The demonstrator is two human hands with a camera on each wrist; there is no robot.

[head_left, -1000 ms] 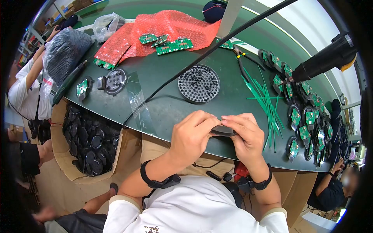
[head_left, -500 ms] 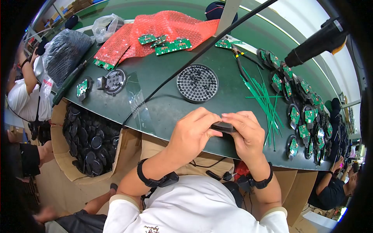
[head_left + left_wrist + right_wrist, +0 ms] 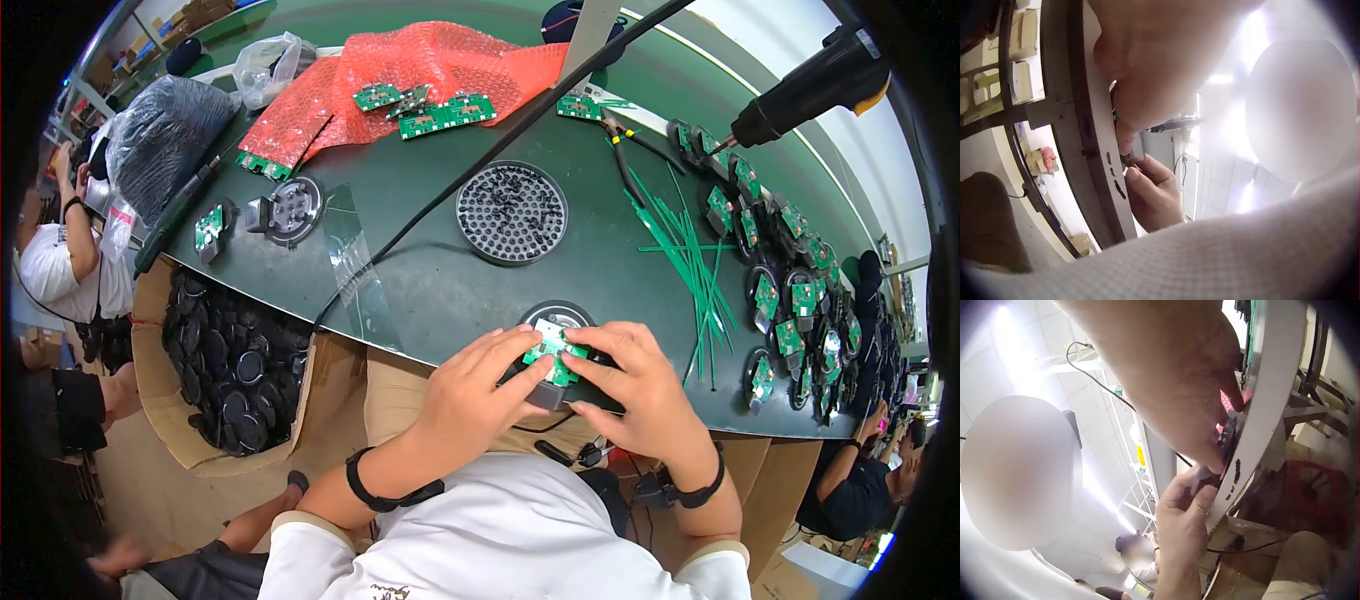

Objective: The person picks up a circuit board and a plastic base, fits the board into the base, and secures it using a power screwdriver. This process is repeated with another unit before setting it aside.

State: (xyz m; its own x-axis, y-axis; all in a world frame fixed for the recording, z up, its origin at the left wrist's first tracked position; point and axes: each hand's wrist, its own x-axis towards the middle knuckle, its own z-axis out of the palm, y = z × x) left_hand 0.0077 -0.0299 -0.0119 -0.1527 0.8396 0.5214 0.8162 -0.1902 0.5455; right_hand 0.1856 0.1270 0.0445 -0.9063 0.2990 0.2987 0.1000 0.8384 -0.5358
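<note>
At the table's front edge both hands are on a round black housing [image 3: 568, 308] that carries a green circuit board [image 3: 550, 370] with a white part on it. My left hand [image 3: 475, 385] grips the housing from the left, its fingertips on the board. From the right, my right hand [image 3: 645, 395] holds it, fingers over the board and thumb low by the near side. In the left wrist view the other hand's thumb and fingers [image 3: 1154, 197] pinch the near end. Much of the housing is hidden under the fingers.
Ahead stands a round tray [image 3: 512, 250] of small black parts. Green strips [image 3: 690, 265] and pliers [image 3: 625, 165] lie right, beside several board-fitted housings [image 3: 800, 300]. A power tool [image 3: 815, 90] hangs above them. A black cable [image 3: 450, 200] crosses the table; a carton [image 3: 155, 400] of black discs stands left.
The housing, first held edge-on between both hands, has been turned and lowered to the table edge, so its board now faces up. The hands have moved down and their fingers spread over it.
</note>
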